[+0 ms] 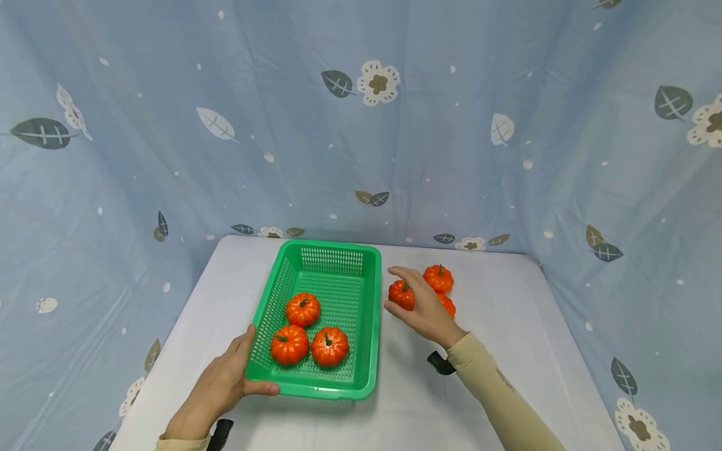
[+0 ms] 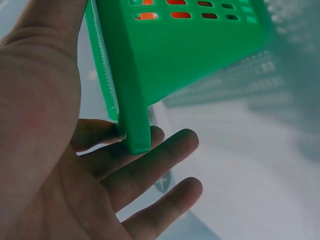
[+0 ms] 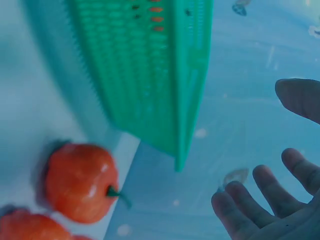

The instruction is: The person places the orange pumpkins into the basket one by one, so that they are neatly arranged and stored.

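A green plastic basket [image 1: 369,351] stands on the table with three small orange pumpkins [image 1: 329,347] in its front half. My left hand [image 1: 222,379] rests at its front left corner, thumb along the front rim and fingers along the left side. In the left wrist view those fingers are spread and fairly straight around the rim corner. To the right of the basket, my right hand [image 1: 425,313] hovers over a pumpkin [image 1: 402,294], its thumb and fingers spread apart. Seen from the right wrist, that hand holds nothing, and a pumpkin [image 3: 82,182] sits away from the fingertips.
Two more pumpkins lie beside the right hand: one at the back [image 1: 438,279], and another [image 1: 448,304] partly hidden by the hand. The white table [image 1: 485,401] meets a blue patterned curtain [image 1: 451,156] at the back and sides.
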Available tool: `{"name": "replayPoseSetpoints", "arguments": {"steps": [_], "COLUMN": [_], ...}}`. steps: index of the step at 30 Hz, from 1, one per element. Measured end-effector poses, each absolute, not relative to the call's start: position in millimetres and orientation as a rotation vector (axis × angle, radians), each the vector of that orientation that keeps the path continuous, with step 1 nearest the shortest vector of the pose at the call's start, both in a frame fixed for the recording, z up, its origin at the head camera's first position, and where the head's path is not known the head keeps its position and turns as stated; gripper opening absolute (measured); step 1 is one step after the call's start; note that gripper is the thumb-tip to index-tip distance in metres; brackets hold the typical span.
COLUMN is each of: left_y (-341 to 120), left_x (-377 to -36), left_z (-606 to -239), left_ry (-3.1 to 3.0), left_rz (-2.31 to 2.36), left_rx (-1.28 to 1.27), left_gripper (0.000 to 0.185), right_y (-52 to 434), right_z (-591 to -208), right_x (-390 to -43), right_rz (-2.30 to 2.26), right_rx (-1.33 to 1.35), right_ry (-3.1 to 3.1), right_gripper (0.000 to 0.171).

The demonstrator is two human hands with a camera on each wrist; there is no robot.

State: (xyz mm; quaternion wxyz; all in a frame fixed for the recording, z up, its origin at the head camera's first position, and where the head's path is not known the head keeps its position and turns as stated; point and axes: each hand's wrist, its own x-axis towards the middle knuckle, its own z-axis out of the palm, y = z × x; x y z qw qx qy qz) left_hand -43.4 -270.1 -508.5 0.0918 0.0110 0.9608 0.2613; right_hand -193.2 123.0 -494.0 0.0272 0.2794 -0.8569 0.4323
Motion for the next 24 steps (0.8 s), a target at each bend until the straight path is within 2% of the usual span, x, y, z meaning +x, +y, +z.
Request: {"name": "replayPoseSetpoints", "arguments": {"steps": [16,24], "left_y": [-270.4,-271.0], "left_x": [-41.6,-41.4], "left_z": [-510.2,-511.3], "left_ry": [2.855,2.861], "left_rz": [0.780,0.778], "left_rx": [0.034,0.036], "left_gripper": [0.143,0.143], "right_y": [189.3,213.0], "right_z": [-525.0,-538.8], "right_x": [-191.6,-194.2], "right_rz": [1.265,1.210], "right_rx": [0.556,0.492], "right_ry": [-2.679,-2.736], "right_gripper": [0.072,0.076]}}
